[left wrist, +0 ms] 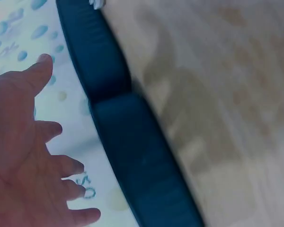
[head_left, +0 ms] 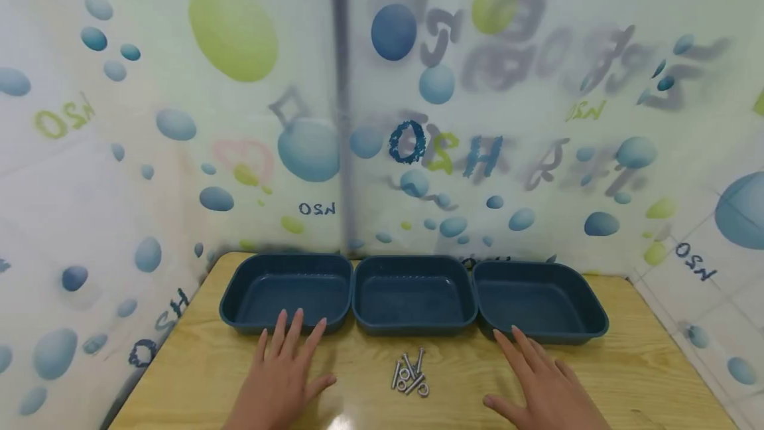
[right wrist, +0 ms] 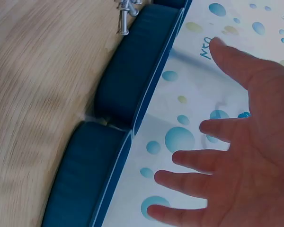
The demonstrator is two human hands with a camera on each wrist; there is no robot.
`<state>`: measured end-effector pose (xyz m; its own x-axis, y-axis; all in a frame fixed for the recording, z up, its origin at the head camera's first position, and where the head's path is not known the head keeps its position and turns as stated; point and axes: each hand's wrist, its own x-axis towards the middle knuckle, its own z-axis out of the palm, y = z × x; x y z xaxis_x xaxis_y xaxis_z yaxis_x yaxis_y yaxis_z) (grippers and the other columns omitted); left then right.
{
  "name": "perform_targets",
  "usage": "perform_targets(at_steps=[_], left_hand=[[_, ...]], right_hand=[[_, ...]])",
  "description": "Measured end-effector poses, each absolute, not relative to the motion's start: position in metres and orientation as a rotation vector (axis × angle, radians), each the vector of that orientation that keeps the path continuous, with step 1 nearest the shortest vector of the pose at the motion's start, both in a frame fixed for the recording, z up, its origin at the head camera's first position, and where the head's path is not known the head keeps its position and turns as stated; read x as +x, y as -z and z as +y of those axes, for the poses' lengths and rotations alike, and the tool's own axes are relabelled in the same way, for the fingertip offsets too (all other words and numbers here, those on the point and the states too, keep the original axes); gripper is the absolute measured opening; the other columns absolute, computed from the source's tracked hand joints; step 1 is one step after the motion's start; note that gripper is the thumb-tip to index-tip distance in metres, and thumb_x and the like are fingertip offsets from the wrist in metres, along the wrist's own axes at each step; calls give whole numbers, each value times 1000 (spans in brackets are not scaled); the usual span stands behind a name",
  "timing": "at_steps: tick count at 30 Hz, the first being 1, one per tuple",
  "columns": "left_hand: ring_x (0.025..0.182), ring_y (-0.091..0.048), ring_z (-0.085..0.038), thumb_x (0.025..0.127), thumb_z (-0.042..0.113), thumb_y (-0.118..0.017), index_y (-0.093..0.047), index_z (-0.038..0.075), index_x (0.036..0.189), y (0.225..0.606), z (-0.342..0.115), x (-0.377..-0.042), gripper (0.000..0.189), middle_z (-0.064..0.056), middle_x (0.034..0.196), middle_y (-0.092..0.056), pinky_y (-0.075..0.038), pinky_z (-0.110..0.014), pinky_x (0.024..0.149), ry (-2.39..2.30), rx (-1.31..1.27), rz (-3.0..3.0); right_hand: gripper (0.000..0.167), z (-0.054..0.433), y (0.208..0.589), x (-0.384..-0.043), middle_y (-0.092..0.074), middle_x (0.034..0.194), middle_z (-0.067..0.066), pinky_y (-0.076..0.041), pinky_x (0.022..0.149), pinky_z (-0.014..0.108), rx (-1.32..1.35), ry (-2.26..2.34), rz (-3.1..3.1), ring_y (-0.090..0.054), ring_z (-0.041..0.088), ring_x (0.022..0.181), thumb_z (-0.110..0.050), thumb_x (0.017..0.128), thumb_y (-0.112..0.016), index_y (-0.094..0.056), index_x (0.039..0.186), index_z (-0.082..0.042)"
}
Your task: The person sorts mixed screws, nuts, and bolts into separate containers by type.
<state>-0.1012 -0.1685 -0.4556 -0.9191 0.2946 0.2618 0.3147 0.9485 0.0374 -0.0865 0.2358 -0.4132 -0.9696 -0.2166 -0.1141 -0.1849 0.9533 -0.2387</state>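
My left hand (head_left: 277, 373) is spread over the table in front of the left blue tray (head_left: 239, 324), its fingertips overlapping the tray's front rim in the head view. My right hand (head_left: 540, 383) has its fingers stretched out toward the front rim of the right blue tray (head_left: 597, 334). Neither hand holds anything. Between them lies a small pile of silvery bolts (head_left: 396, 375) and nuts (head_left: 423, 389). In the right wrist view, some bolts (right wrist: 124, 21) show at the top edge beside a tray wall.
A middle blue tray (head_left: 414, 332) stands between the other two, all in a row along the back of the wooden table (head_left: 191, 377). Behind and at both sides hang pale sheets (head_left: 418, 217) printed with coloured spots and letters.
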Motion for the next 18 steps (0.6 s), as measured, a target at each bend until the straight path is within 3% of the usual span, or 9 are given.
perform_targets(at_steps=[7,13,18], left_hand=[[142,-27,-43,91,57,-58,-34,23,152,432,-189,-120,74,-17,154,-34,-33,-63,104,262,-419,-2871],[137,-38,-39,93,47,-60,-43,15,148,419,-211,-135,65,-15,146,-48,-38,-60,100,245,-410,-2746],[129,-48,-40,89,37,-68,-49,8,142,421,-230,-148,63,-19,136,-56,-43,-61,93,226,-404,-2659]], right_hand=[[91,219,404,-91,-47,144,18,-50,85,56,-377,465,3016,-57,40,117,-77,77,-55,-43,147,-21],[93,198,398,-95,-50,143,11,-49,88,54,-306,554,3033,-54,37,122,-83,74,-49,-43,147,-25],[87,178,395,-98,-52,141,6,-51,85,51,-287,700,3059,-57,33,119,-80,75,-52,-46,145,-28]])
